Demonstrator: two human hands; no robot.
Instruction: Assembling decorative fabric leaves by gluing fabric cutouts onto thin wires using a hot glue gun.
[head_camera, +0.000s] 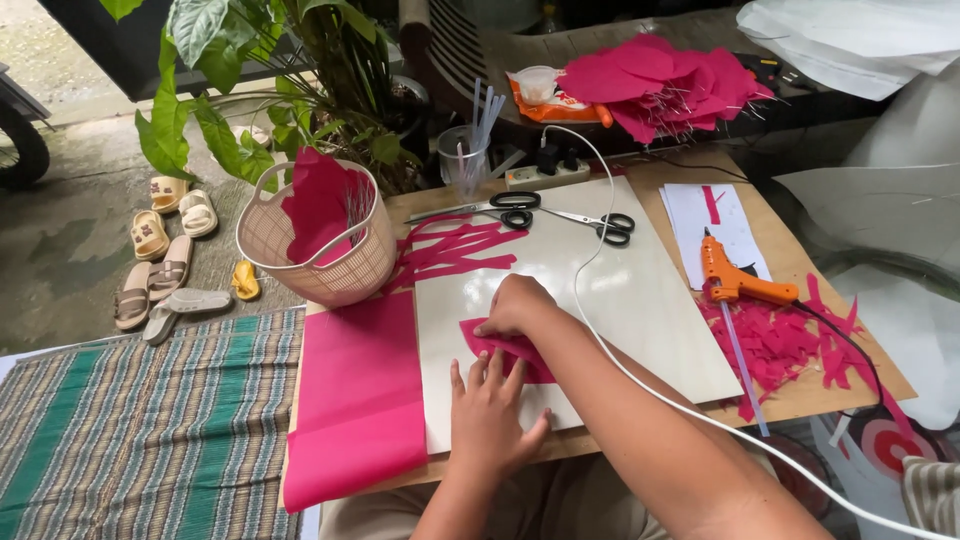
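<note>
Both hands press 1 pink petal-shaped paper piece (515, 352) on the white glossy board (640, 300) atop the wooden surface (790, 260): left hand (488, 410) flat w/ fingers spread, right hand (515, 305) curled, fingertips down on it. Nearby: 2 black-handled scissors (520, 212), 1 orange glue gun (735, 280), 1 beige plastic basket (330, 250) w/ pink paper. A white cord (640, 375) runs over the right forearm; pink crepe sheet (355, 400) lies left.

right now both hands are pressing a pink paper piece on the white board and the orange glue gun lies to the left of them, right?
Not quite. In the head view the glue gun lies to the right. The left hand and right hand do press the pink paper piece on the white board.
</note>
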